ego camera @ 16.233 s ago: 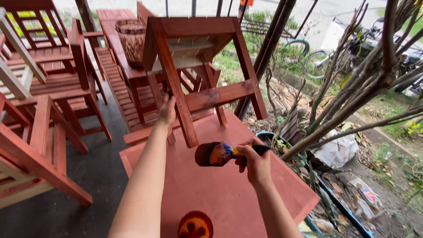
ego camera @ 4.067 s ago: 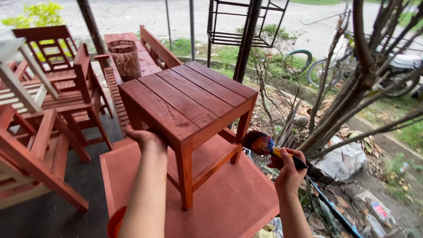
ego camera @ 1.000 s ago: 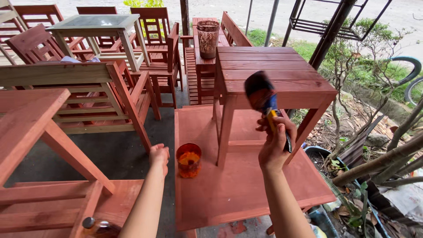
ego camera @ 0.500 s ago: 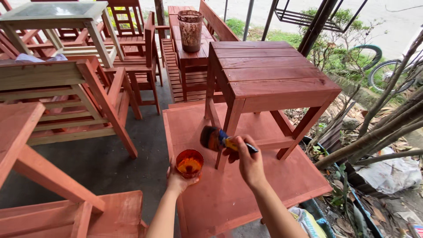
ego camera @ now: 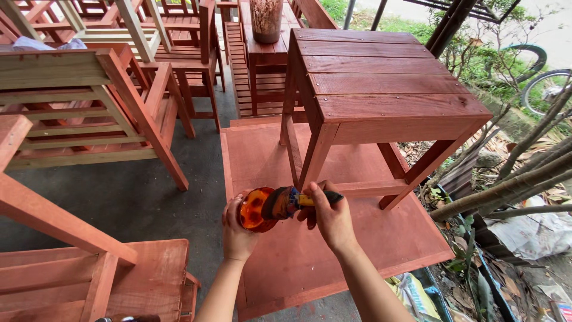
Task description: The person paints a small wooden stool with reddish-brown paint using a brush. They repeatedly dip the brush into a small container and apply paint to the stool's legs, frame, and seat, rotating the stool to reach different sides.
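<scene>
My left hand [ego camera: 237, 231] grips a small round container of orange-red stain [ego camera: 255, 210], tilted toward me above the red board [ego camera: 369, 238]. My right hand [ego camera: 331, 216] holds a paintbrush [ego camera: 292, 201] by its dark handle, with the bristle head pressed at the container's mouth. Just beyond both hands stands a red-brown slatted wooden table [ego camera: 381, 83], upright on the board, its near left leg right behind the brush.
Red-stained wooden chairs and benches [ego camera: 107, 101] crowd the left and back. A woven basket [ego camera: 266, 18] sits on a far small table. Bare branches [ego camera: 512, 185], debris and plastic bags [ego camera: 417, 292] lie to the right. A bicycle wheel [ego camera: 545, 86] stands far right.
My left hand lifted the stain container off the board and tilted it. My right hand brought the brush head to its mouth. The table had been set upright earlier.
</scene>
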